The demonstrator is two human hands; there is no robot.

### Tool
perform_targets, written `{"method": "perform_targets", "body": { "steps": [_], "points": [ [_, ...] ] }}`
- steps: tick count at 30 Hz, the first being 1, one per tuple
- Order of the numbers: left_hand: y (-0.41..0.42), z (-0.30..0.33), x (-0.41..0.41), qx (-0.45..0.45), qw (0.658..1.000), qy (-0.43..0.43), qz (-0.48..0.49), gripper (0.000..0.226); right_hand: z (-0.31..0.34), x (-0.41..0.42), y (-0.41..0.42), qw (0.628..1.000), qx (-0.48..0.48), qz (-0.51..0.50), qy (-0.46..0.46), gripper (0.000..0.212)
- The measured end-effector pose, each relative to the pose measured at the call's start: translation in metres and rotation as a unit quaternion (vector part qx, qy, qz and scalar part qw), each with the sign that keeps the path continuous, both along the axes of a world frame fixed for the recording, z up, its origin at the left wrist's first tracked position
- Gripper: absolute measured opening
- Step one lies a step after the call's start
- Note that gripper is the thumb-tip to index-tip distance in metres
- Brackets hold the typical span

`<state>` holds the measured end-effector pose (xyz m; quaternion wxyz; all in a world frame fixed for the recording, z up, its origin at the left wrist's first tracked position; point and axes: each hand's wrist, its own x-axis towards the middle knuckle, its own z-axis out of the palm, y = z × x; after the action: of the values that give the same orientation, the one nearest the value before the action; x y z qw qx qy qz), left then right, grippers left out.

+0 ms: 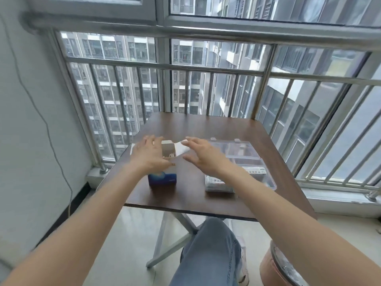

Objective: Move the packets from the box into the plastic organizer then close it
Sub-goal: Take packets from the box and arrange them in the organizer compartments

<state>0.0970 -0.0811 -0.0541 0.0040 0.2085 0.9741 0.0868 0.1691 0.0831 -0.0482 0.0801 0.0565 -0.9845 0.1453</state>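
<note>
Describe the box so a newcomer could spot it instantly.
On the brown table by the railed window, look left of the clear plastic organizer. The box stands upright under the left hand, top flaps open; unlike the see-through organizer, it is opaque cardboard with a blue front.

- The box (162, 178) carries small orange marks on its white upper face and a blue printed front, but the print is too blurred to read.
- Packets in the plastic organizer (266, 178) show dark printed lines, and these are illegible too.
</note>
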Motion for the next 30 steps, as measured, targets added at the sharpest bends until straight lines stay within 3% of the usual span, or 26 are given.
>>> {"method": "perform_targets", "body": {
  "steps": [2,4,6,9,15,19,24,30],
  "points": [
    [-0.010,-0.003,-0.004,-0.016,1.000,-0.020,-0.006,0.079,-0.001,-0.003,-0.010,0.999,0.026,0.008,-0.027,0.046],
    [-0.017,-0.003,-0.004,0.021,0.999,0.012,-0.037,0.069,-0.001,-0.004,-0.016,1.000,0.000,-0.011,-0.019,0.042],
    [-0.020,-0.002,0.003,0.072,0.992,0.027,-0.100,0.068,0.000,-0.001,-0.017,0.998,-0.018,-0.045,0.034,0.034],
    [-0.024,-0.007,0.019,0.113,0.980,0.037,-0.159,0.072,0.003,0.007,-0.020,0.995,0.036,-0.027,0.091,0.021],
    [-0.028,-0.015,0.037,0.139,0.970,0.090,-0.178,0.068,0.011,0.025,-0.031,0.979,0.181,0.062,0.070,0.022],
    [-0.029,-0.019,0.045,0.140,0.969,0.096,-0.179,0.067,0.018,0.026,-0.044,0.961,0.272,0.002,0.056,0.024],
    [-0.024,-0.016,0.046,0.118,0.973,0.085,-0.178,0.071,0.026,0.024,-0.059,0.947,0.319,-0.044,0.015,0.022],
    [-0.024,-0.014,0.041,0.122,0.973,0.075,-0.179,0.066,0.015,0.016,-0.052,0.923,0.381,0.032,0.046,0.018]
  ]
}}
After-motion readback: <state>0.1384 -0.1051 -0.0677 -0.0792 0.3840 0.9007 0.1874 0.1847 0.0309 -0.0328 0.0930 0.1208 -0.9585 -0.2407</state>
